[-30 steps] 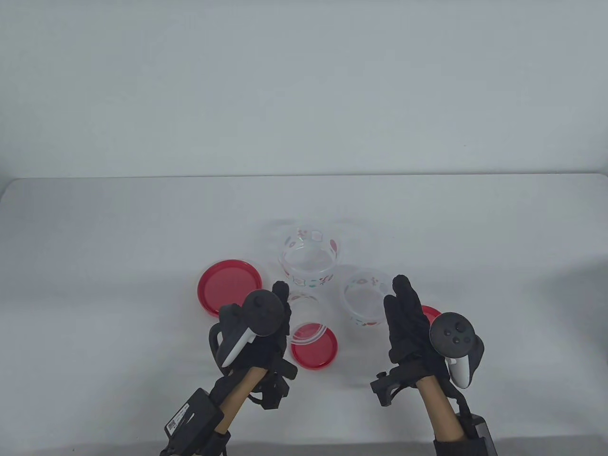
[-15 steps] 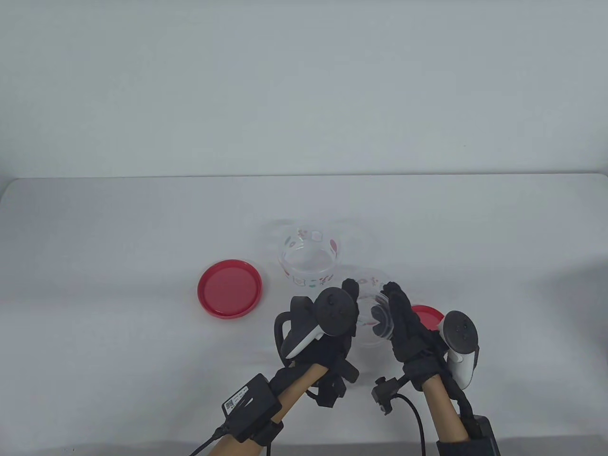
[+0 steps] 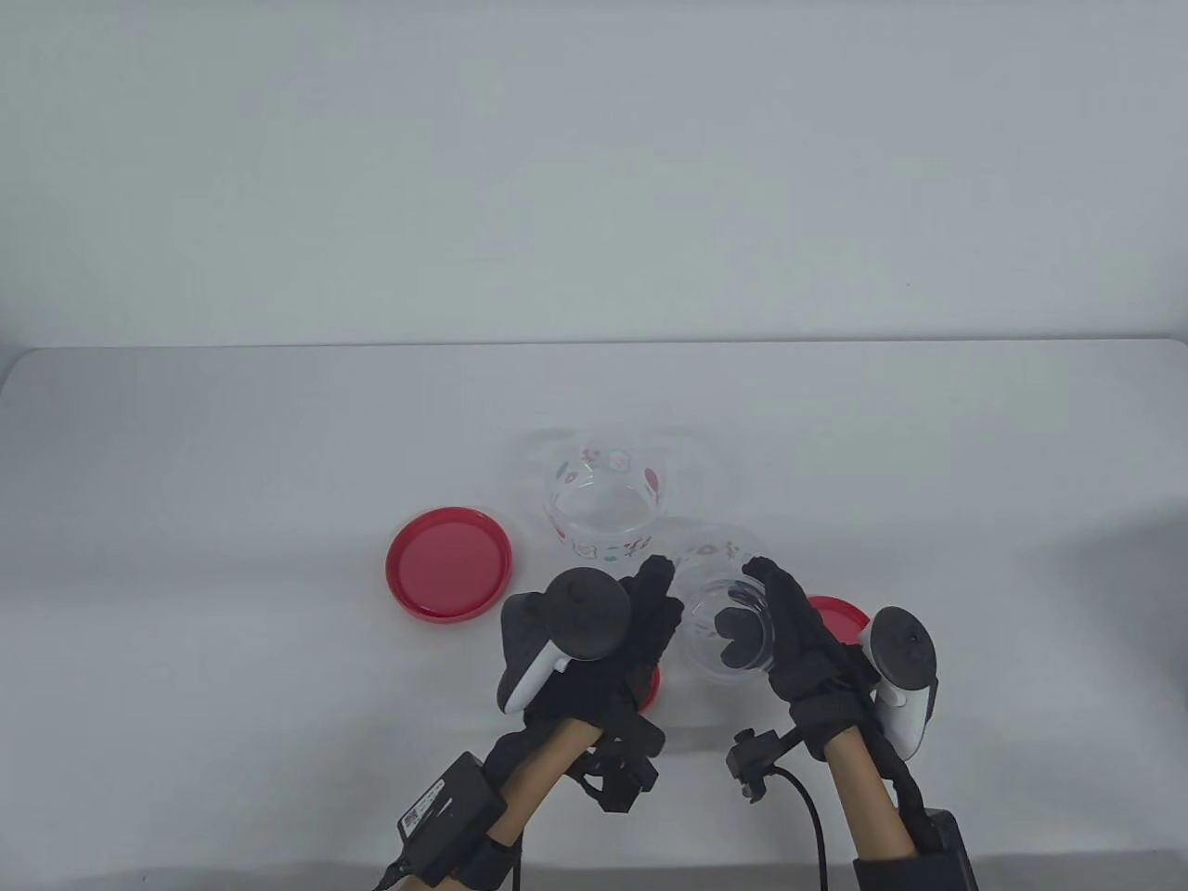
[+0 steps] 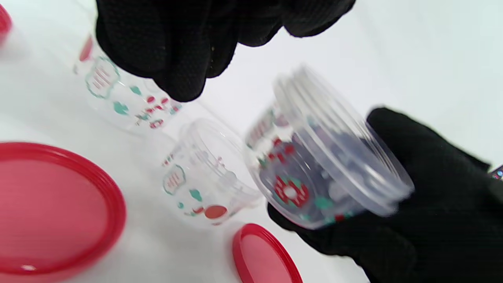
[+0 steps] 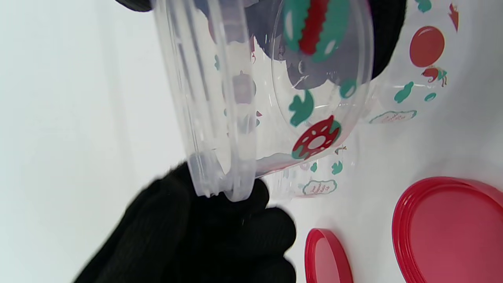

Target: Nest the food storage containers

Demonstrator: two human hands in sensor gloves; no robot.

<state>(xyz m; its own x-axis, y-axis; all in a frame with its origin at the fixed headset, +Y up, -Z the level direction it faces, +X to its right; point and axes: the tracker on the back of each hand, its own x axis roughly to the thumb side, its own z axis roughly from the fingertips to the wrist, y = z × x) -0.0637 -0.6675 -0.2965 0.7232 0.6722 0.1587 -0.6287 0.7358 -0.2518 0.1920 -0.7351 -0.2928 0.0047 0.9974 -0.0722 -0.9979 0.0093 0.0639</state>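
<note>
My right hand (image 3: 747, 608) holds a clear printed container (image 3: 724, 636) tilted above the table, thumb inside its mouth; it also shows in the left wrist view (image 4: 322, 165) and the right wrist view (image 5: 259, 90). A second clear container (image 3: 715, 549) stands just behind it. The largest clear container (image 3: 603, 506) stands further back. My left hand (image 3: 650, 594) is open and holds nothing, just left of the held container. It hovers over a small red lid (image 3: 652, 687), which it mostly hides.
A large red lid (image 3: 448, 561) lies left of the containers. Another red lid (image 3: 840, 614) lies behind my right hand. The white table (image 3: 232, 464) ends at a pale wall at the back.
My left hand carried the small container from the left over to my right hand, let go and drew back left. My right hand took the container and now holds it alone.
</note>
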